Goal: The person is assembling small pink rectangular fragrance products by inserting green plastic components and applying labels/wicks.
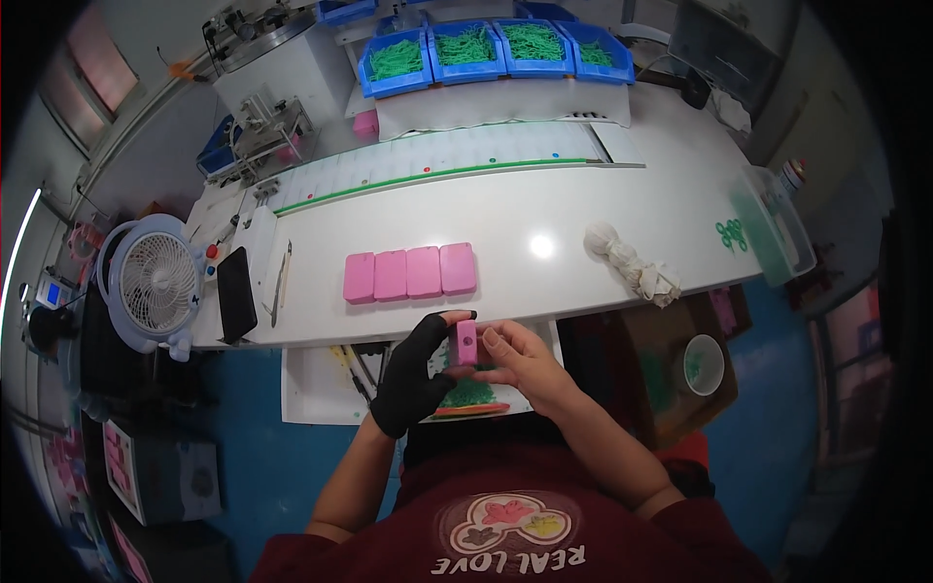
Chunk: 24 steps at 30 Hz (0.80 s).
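A small pink block is held between my two hands, above the open drawer at the table's front edge. A narrow side with a dark round hole in it faces up. My left hand, in a black glove that leaves the fingertips bare, is closed around the block's left side. My right hand is bare and grips the block from the right with thumb and fingers. Just beyond my hands, several pink rectangular blocks lie flat in a tight row on the white table.
The open drawer below holds green pieces and tools. A fan, a phone and tweezers are at left. White cloth and green rings lie right. Blue bins and a green-edged track stand behind.
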Tool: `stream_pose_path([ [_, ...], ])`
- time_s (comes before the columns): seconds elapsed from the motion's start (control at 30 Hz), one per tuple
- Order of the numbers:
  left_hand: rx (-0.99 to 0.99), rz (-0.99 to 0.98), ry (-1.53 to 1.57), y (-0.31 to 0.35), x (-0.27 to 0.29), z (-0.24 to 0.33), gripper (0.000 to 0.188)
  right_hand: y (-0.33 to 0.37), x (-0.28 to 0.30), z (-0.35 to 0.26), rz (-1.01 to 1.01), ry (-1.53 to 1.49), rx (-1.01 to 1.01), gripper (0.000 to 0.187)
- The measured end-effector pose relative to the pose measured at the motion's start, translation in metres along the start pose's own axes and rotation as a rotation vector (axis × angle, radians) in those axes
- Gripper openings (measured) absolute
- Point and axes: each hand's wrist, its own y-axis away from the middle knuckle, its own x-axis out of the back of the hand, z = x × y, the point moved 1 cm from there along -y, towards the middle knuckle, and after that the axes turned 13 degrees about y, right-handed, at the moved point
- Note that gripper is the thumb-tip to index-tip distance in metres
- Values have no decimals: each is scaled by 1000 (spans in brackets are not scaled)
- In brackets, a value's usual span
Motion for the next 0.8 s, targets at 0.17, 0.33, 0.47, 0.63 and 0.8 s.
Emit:
stream_pose_path([
  [0.17, -68, 55, -111, -9, -5, 20, 60, -5, -2, 3, 39, -14, 60, 40],
  [0.33, 159, 283, 171, -14, -8, 20, 26, -8, -10, 0, 251, 179, 337, 36],
  [0.47, 240, 280, 154, -21, -11, 28, 24, -12, -11, 5, 280, 201, 386, 33],
  [0.63, 284, 359, 143, -22, -14, 26, 19, -1, -10, -9, 355, 617, 399, 36],
  [0.8, 223, 371, 26, -23, -24, 23, 18, 1, -12, -10, 408, 652, 481, 32],
])
